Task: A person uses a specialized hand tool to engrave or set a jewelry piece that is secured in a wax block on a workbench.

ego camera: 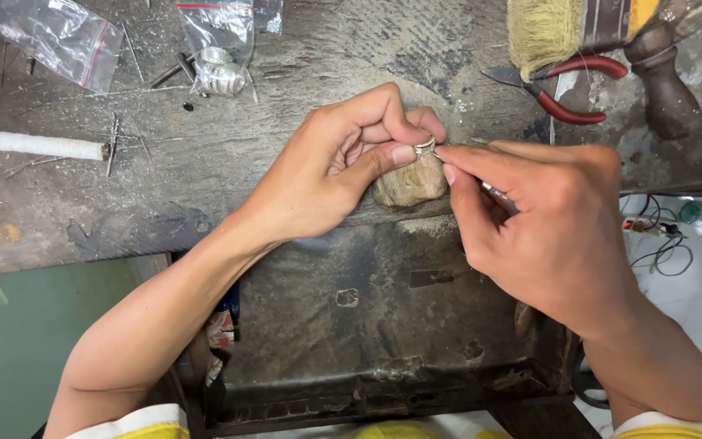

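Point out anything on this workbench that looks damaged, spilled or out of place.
The dark wooden workbench is scuffed and dusted with pale filings, and thin metal wires lie scattered at its left. The worn wooden peg is chipped. Nothing looks spilled.

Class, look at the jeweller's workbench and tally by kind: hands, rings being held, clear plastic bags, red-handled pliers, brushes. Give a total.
Hands: 2, left hand and right hand
Held ring: 1
Clear plastic bags: 2, and
Red-handled pliers: 1
Brush: 1
Total: 7
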